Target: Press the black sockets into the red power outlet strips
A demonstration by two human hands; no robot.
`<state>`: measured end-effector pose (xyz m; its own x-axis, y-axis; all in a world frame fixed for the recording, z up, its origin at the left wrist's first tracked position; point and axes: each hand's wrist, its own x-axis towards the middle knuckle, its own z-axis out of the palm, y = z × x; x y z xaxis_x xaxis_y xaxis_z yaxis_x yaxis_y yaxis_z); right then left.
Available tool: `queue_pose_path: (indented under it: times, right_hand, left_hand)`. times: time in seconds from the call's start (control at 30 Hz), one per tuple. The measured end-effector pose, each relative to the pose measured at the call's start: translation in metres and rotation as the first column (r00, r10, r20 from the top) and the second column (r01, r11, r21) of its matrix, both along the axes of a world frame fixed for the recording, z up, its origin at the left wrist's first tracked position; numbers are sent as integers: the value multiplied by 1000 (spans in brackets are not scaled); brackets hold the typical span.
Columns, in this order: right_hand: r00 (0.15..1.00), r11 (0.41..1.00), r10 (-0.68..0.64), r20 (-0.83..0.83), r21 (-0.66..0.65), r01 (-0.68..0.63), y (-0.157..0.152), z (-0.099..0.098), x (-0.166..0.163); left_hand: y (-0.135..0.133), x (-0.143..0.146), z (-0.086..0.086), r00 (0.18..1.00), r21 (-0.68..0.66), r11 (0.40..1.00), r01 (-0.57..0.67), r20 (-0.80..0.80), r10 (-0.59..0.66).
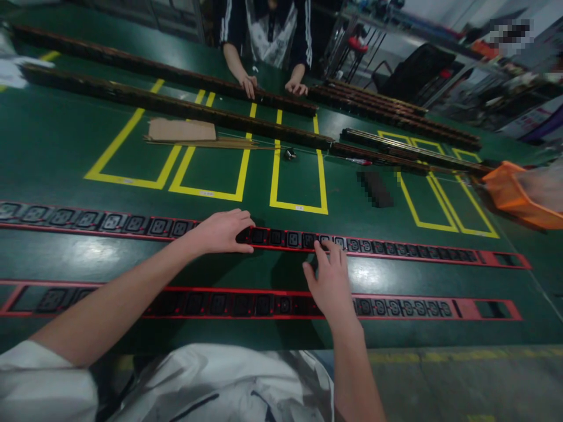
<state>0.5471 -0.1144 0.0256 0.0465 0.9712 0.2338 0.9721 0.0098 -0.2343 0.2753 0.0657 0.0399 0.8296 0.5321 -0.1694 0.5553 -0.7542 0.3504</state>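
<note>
A long red strip [488,258] set with a row of black power sockets lies across the green table in front of me. My left hand [224,231] straddles it, fingers over the far edge and thumb by the near edge, with a gap between them. Farther right along this strip, my right hand [329,278] has its fingertips on or just over the sockets, thumb held apart. Closer to my body lies a second red socket strip [475,309], partly hidden under both forearms.
Yellow tape outlines [299,208] mark the table. Beyond lie long dark rails [176,108], a cardboard piece [182,129], a small metal part [290,154] and a dark block [375,189]. An orange bin [519,196] stands right. A co-worker's hands [248,85] rest at the far rail.
</note>
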Motion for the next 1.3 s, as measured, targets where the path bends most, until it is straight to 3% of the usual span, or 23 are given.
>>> queue_pose_path:
  times: [0.23, 0.53, 1.3]
  right_hand:
    - [990, 989, -125, -72, 67, 129, 6, -5, -33]
    - [995, 994, 17, -101, 110, -5, 4, -7, -28]
    - [999, 997, 16, -51, 70, -12, 7, 2, -33]
  left_hand:
    - [0, 0, 1, 1000, 19, 1000, 9, -22, -8]
    - [0, 0, -1, 1000, 30, 1000, 8, -17, -8]
    - [-1, 2, 6, 998, 4, 1000, 6, -58, -6]
